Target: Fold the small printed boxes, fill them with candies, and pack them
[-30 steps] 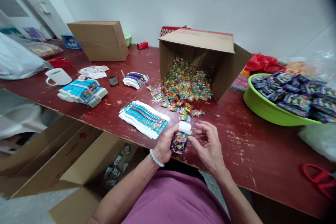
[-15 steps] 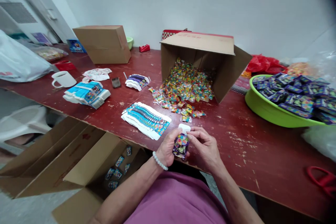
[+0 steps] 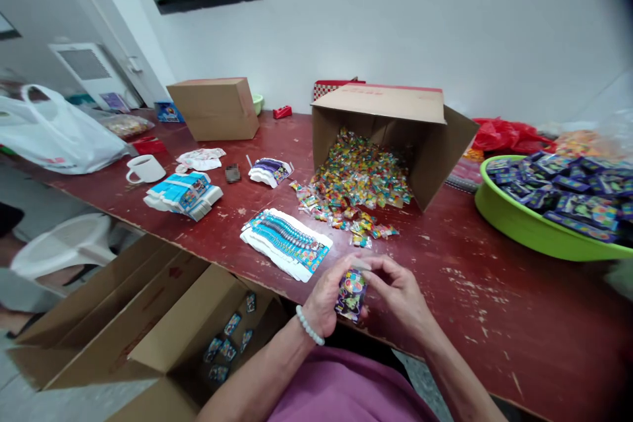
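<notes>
My left hand (image 3: 323, 302) is wrapped round a small purple printed candy box (image 3: 351, 295) at the table's front edge. The thumb and fingers of my right hand (image 3: 403, 293) are closed on the top flap of that box. Just left of the hands lies a fanned stack of flat blue cartons (image 3: 287, 244). Beyond them, wrapped candies (image 3: 363, 175) spill from a cardboard box (image 3: 380, 104) lying on its side.
A green basin (image 3: 524, 234) of purple boxes stands at right. Leftward are bundled blue cartons (image 3: 180, 194), purple cartons (image 3: 270, 171), a white mug (image 3: 146, 169) and a closed cardboard box (image 3: 212, 109). Below the table edge, an open carton (image 3: 182, 320) holds several small blue boxes (image 3: 227, 349).
The white top flap that stood up from the purple box is now bent down under my right fingers. The head view has tilted upward and left.
</notes>
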Motion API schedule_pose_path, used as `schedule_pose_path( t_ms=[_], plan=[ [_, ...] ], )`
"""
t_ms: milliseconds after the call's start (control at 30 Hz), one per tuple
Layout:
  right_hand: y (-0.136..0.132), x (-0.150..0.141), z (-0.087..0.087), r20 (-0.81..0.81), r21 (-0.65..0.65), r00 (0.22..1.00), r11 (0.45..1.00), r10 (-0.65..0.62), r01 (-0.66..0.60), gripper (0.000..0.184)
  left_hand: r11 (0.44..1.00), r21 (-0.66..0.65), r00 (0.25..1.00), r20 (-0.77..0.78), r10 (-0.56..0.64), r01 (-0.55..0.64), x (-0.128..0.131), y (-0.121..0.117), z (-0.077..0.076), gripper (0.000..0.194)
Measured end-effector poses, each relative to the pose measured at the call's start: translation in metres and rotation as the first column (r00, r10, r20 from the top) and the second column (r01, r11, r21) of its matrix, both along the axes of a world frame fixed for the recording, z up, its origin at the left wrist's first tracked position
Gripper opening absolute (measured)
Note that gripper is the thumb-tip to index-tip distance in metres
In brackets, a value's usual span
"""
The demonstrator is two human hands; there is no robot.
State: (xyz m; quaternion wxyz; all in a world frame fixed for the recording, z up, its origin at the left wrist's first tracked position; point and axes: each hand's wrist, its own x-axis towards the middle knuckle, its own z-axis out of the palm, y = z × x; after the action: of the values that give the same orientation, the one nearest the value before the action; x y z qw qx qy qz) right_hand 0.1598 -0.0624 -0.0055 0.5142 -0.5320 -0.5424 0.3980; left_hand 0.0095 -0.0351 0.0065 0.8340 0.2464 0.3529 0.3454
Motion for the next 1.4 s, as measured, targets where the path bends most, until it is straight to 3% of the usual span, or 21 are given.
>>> schedule_pose_path(
  t_ms=[167, 267, 400, 533, 600, 767, 900, 1000, 1100, 1200, 1267, 1333, 1400],
  plan=[
    [-0.006, 0.004, 0.011, 0.202, 0.12, 0.974, 0.984, 0.104, -0.13, 0.016, 0.998, -0.042, 0.999, -0.018, -0.05, 0.049, -0.005, 0.005, -0.002, 0.052],
    [-0.005, 0.002, 0.01, 0.205, 0.105, 0.976, 0.99, 0.066, -0.089, 0.018, 0.999, -0.005, 0.997, -0.065, -0.046, 0.045, -0.004, 0.004, -0.003, 0.044],
    [0.001, -0.002, 0.006, 0.034, -0.034, 0.999, 0.999, -0.01, 0.011, 0.02, 0.996, 0.078, 0.989, -0.142, -0.036, 0.048, -0.001, 0.0, -0.001, 0.05],
    [0.005, -0.001, 0.01, -0.199, -0.15, 0.98, 0.988, 0.005, -0.036, 0.022, 0.992, 0.095, 0.983, -0.171, -0.063, 0.08, 0.0, -0.002, 0.001, 0.06],
    [0.004, 0.0, 0.013, -0.221, -0.157, 0.975, 0.987, 0.006, -0.042, 0.021, 0.991, 0.104, 0.982, -0.174, -0.069, 0.088, 0.0, -0.001, 0.0, 0.06],
    [-0.003, -0.004, 0.015, 0.07, 0.059, 0.997, 0.997, 0.04, -0.044, 0.012, 0.997, -0.011, 0.995, -0.07, -0.075, 0.074, -0.002, 0.005, -0.004, 0.049],
    [-0.009, -0.011, 0.003, 0.213, 0.22, 0.977, 0.975, -0.014, -0.034, 0.004, 0.998, -0.06, 1.0, 0.024, -0.011, 0.013, 0.001, 0.007, -0.012, 0.039],
    [-0.012, -0.015, -0.01, 0.268, 0.19, 0.962, 0.982, -0.051, -0.001, 0.003, 0.997, -0.049, 0.998, -0.014, 0.065, -0.066, 0.005, 0.005, -0.017, 0.04],
    [-0.009, -0.008, -0.016, 0.264, 0.091, 0.962, 0.995, -0.065, 0.042, 0.006, 0.998, -0.035, 0.989, -0.143, 0.041, -0.046, 0.009, 0.005, -0.019, 0.055],
    [0.001, 0.025, -0.007, 0.178, 0.047, 0.97, 0.986, -0.164, 0.158, 0.005, 0.995, -0.034, 0.976, -0.191, -0.103, 0.099, 0.011, 0.007, -0.017, 0.067],
    [0.011, 0.07, 0.01, 0.118, 0.113, 0.941, 0.945, -0.318, 0.306, 0.009, 0.986, -0.03, 0.969, -0.183, -0.166, 0.163, 0.009, 0.008, -0.015, 0.07],
    [0.021, 0.131, 0.034, 0.056, 0.212, 0.869, 0.857, -0.491, 0.47, 0.019, 0.983, -0.018, 0.964, -0.191, -0.185, 0.185, 0.007, 0.01, -0.015, 0.071],
    [0.032, 0.199, 0.062, 0.005, 0.293, 0.721, 0.691, -0.692, 0.661, 0.032, 0.979, -0.011, 0.956, -0.216, -0.2, 0.203, 0.004, 0.012, -0.017, 0.07]
  ],
)
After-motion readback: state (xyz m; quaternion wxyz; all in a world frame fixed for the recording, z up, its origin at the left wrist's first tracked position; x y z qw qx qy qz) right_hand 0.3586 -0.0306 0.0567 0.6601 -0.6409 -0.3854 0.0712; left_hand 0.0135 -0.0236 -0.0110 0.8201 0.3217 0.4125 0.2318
